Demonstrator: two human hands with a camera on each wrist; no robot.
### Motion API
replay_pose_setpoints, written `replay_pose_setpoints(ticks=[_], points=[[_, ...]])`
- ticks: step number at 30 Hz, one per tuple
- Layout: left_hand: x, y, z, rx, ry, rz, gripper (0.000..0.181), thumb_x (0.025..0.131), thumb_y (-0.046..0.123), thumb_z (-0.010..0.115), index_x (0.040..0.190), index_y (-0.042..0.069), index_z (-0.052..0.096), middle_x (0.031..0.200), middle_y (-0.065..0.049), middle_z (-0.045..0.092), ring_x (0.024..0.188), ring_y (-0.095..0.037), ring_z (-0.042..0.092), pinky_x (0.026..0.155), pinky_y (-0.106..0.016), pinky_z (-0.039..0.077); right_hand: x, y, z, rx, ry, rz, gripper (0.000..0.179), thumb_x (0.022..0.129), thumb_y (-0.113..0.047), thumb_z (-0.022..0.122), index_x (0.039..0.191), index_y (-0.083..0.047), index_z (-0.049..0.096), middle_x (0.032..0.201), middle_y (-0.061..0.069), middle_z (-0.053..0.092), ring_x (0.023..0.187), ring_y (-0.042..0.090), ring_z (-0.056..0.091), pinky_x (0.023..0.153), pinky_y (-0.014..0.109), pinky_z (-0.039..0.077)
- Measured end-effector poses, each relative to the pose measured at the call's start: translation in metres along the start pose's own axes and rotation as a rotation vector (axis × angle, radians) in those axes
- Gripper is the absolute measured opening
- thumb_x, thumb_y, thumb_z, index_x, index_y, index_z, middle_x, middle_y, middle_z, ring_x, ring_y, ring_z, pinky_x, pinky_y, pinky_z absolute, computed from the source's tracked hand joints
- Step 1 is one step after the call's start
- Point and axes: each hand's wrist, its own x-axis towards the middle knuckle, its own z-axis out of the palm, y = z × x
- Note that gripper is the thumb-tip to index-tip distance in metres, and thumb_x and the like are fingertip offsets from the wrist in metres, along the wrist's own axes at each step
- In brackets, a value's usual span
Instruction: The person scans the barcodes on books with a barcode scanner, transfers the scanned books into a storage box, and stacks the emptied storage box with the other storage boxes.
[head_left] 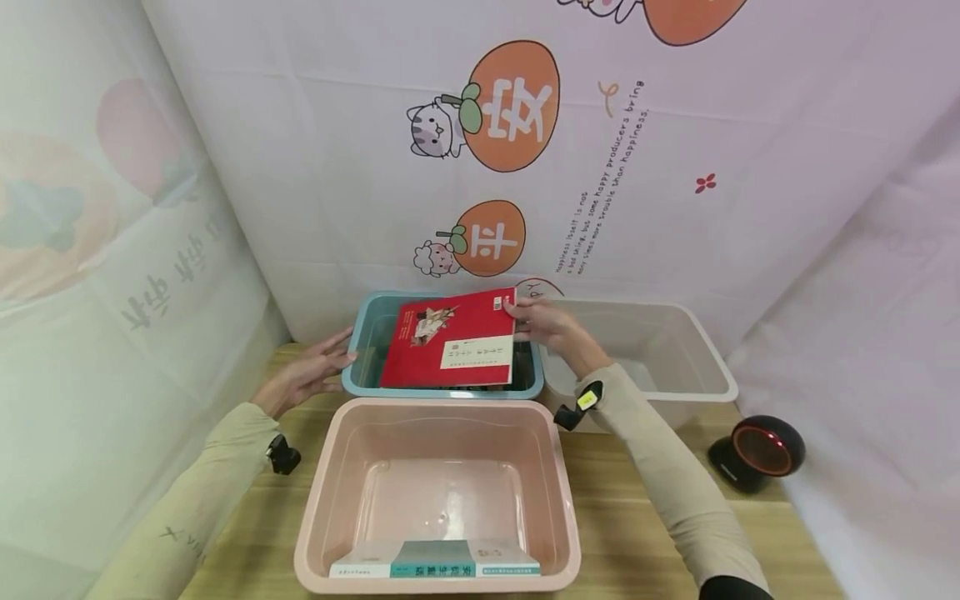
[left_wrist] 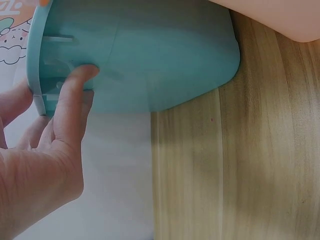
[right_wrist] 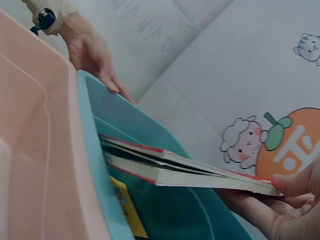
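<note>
My right hand grips a red-covered book by its right edge, thumb on top and fingers beneath. The book tilts over the blue bin, its far end low inside the bin. In the right wrist view, the book's page edges spread apart toward that end. A yellow item lies deeper in the bin, partly hidden. At the bin's left side, my left hand touches the rim and outer wall with extended fingers, also seen close in the left wrist view, where one finger presses the wall.
In front stands a pink bin with several books along its near wall. A pale grey bin is at the right, beside a black round device. Printed white cloth hangs around the wooden table.
</note>
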Motion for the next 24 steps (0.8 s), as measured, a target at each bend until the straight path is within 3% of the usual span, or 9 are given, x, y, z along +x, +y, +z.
replay_pose_setpoints(ticks=[6,11,16,19,24], points=[[0.001,-0.004,0.001,-0.011,0.01,-0.002,0.079,0.112,0.018,0.049,0.169,0.021,-0.005,0.173,-0.027,0.009,0.158,-0.047,0.015,0.121,-0.067,0.031,0.014,0.01,0.023,-0.01,0.013,0.058,0.047,0.106,-0.019,0.061,0.152,-0.009,0.055,0.149,0.016,0.059,0.112,0.025,0.064,0.101,0.038,0.058],[0.0,-0.005,0.002,-0.008,0.007,0.001,0.078,0.112,0.017,0.048,0.169,0.02,-0.005,0.173,-0.026,0.008,0.159,-0.046,0.012,0.122,-0.068,0.028,0.016,0.016,0.034,-0.064,0.043,0.025,0.046,0.109,-0.007,0.053,0.155,-0.001,0.047,0.146,0.024,0.059,0.12,0.038,0.065,0.112,0.05,0.052],[0.0,-0.004,0.003,-0.008,-0.002,0.005,0.079,0.112,0.018,0.049,0.169,0.02,-0.005,0.173,-0.026,0.008,0.159,-0.047,0.012,0.122,-0.068,0.028,0.002,0.019,0.037,-0.341,0.096,-0.122,0.053,0.107,-0.005,0.054,0.157,0.005,0.039,0.149,0.031,0.053,0.13,0.045,0.06,0.112,0.055,0.049],[0.0,-0.003,0.002,-0.01,0.005,0.002,0.079,0.112,0.017,0.049,0.169,0.02,-0.006,0.173,-0.026,0.008,0.159,-0.047,0.012,0.122,-0.068,0.028,-0.008,0.019,0.038,-0.496,0.082,-0.227,0.054,0.106,-0.005,0.056,0.156,0.007,0.04,0.153,0.031,0.049,0.133,0.044,0.058,0.111,0.054,0.05],[0.001,-0.002,0.001,-0.01,0.0,0.009,0.079,0.112,0.018,0.049,0.169,0.021,-0.006,0.173,-0.026,0.008,0.159,-0.047,0.013,0.122,-0.067,0.03,-0.027,0.015,0.04,-0.655,0.047,-0.353,0.053,0.104,-0.008,0.063,0.153,0.004,0.046,0.151,0.029,0.053,0.132,0.042,0.06,0.106,0.052,0.055]])
